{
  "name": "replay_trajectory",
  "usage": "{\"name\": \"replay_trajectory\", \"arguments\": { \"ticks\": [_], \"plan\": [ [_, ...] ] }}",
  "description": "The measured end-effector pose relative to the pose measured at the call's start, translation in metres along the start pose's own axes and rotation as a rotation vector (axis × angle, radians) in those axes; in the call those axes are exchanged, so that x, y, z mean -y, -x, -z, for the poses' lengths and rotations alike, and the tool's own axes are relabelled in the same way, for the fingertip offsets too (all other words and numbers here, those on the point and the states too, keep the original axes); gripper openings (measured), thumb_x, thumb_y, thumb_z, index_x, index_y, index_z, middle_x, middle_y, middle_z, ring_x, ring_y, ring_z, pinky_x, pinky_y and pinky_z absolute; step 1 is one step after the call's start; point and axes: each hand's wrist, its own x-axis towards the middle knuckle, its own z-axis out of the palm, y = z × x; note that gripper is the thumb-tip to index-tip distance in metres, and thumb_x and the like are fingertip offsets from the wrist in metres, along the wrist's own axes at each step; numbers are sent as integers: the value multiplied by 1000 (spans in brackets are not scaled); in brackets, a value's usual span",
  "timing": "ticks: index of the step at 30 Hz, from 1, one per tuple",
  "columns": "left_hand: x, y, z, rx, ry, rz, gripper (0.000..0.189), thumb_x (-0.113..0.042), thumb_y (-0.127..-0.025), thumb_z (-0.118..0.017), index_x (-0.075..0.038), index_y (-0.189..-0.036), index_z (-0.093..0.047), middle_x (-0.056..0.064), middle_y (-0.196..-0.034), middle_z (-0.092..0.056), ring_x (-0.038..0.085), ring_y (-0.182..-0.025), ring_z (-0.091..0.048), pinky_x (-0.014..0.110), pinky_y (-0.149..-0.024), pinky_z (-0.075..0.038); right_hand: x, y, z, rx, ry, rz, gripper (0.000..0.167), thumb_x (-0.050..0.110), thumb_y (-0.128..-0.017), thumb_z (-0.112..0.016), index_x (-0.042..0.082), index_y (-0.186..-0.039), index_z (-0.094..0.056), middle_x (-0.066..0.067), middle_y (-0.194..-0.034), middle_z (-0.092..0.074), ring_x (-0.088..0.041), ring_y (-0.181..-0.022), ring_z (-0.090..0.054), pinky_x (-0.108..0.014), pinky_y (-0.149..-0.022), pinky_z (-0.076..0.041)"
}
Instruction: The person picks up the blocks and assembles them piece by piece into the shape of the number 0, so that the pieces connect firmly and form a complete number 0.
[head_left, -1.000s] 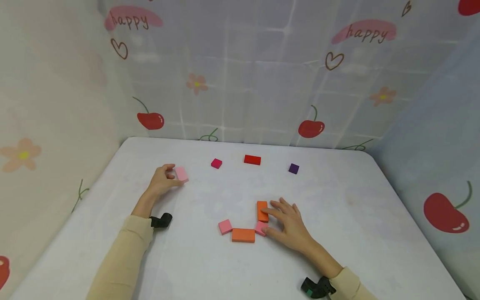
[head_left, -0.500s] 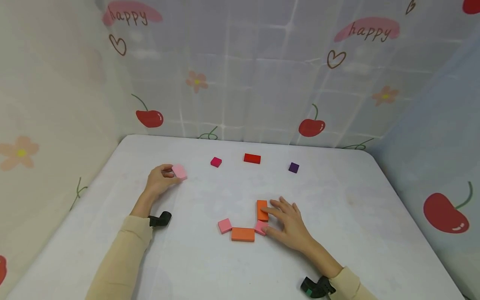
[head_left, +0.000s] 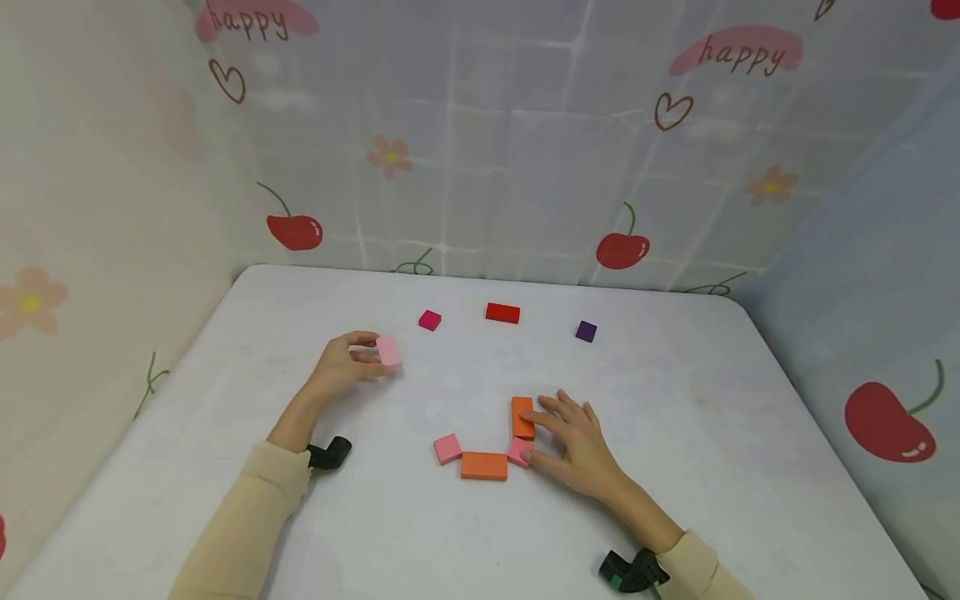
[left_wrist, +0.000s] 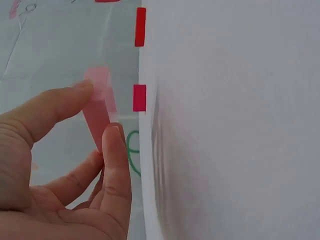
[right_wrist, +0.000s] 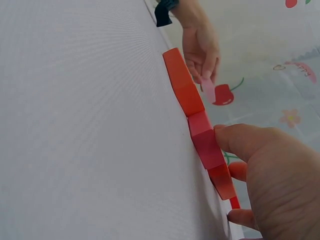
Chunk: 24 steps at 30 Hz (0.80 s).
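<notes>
My left hand (head_left: 339, 367) pinches a light pink rectangular block (head_left: 388, 353) between thumb and fingertips. In the left wrist view that block (left_wrist: 96, 117) looks lifted off the table. My right hand (head_left: 581, 454) rests beside a small corner of blocks. Its thumb touches a pink block (head_left: 517, 451), and the index finger touches an orange block (head_left: 522, 408) standing lengthwise behind it. A second orange block (head_left: 483, 466) lies crosswise to the left, and at its left end sits another pink block (head_left: 447, 449), turned at an angle.
Toward the back of the white table (head_left: 675, 400) lie a crimson block (head_left: 430, 321), a red rectangular block (head_left: 502, 313) and a dark purple block (head_left: 586, 332), spaced apart. A printed curtain (head_left: 510, 167) hangs behind the table's far edge.
My left hand has shifted right with the light pink block, which has turned a little in the fingers. The right hand keeps its place by the arranged blocks.
</notes>
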Motion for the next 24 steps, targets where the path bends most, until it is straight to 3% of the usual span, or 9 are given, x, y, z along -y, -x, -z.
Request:
{"name": "replay_trajectory", "arguments": {
  "ticks": [5, 11, 15, 24],
  "plan": [
    [-16, 11, -23, 38, -57, -21, 65, -16, -79, -81, -7, -136, -52, 16, -110, -65, 21, -92, -62, 26, -74, -52, 0, 0, 0, -7, 5, 3, 48, 35, -80, -75, 19, -125, -67, -15, -137, -56, -48, -138, -36, -76, -105, -17],
    [-25, 24, -48, 114, -87, -118, 64, -10, -76, -83, -4, -132, -54, 15, -122, -59, 18, -86, -63, 26, -71, -53, 0, 0, -1, -17, 0, 9, 48, 36, -79, -75, 20, -124, -67, -16, -137, -57, -49, -137, -37, -76, -105, -17],
    [-29, 31, -59, 163, -70, -149, 62, -7, -75, -82, -4, -131, -55, 13, -126, -56, 17, -85, -62, 27, -71, -54, 1, -1, -1, -16, -3, 11, 49, 36, -79, -75, 20, -124, -67, -16, -137, -57, -49, -137, -38, -76, -105, -17],
    [-26, 40, -74, 190, -89, -179, 59, -4, -74, -83, -6, -127, -57, 9, -109, -59, 15, -75, -59, 26, -69, -52, 1, -1, 0, -1, -1, -6, 49, 36, -79, -75, 20, -125, -67, -15, -138, -56, -47, -138, -36, -75, -107, -16]
  ]
}}
